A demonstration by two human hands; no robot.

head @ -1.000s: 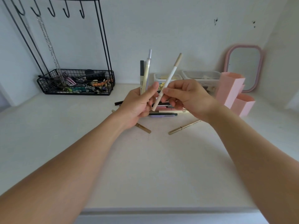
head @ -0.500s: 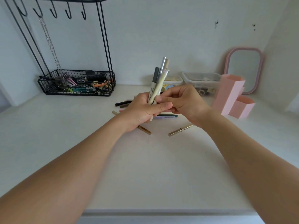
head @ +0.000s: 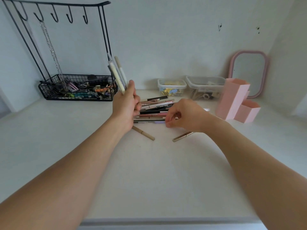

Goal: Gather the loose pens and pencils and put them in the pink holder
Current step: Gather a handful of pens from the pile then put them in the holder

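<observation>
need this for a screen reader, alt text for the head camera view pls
A person's left hand holds a bundle of pens upright while the right hand reaches into a pile of loose pens on a white desk. A pink holder stands to the right.

Two hands are in view: the left hand (head: 126, 103) grips a bunch of pens (head: 118, 73), at least three, the exact count unclear. A heap of pens and pencils (head: 154, 110) lies toward the table's (head: 149, 180) back edge, roughly ten, too overlapped to count. Two single pens lie apart in front: a tan pen (head: 143, 133) and a gold pen (head: 182, 136). Two clear tubs: a small tub (head: 172, 87) and a larger tub (head: 205, 87). One pink holder (head: 232, 100), one mirror (head: 248, 73), one wire rack (head: 76, 87) with five hooks
</observation>
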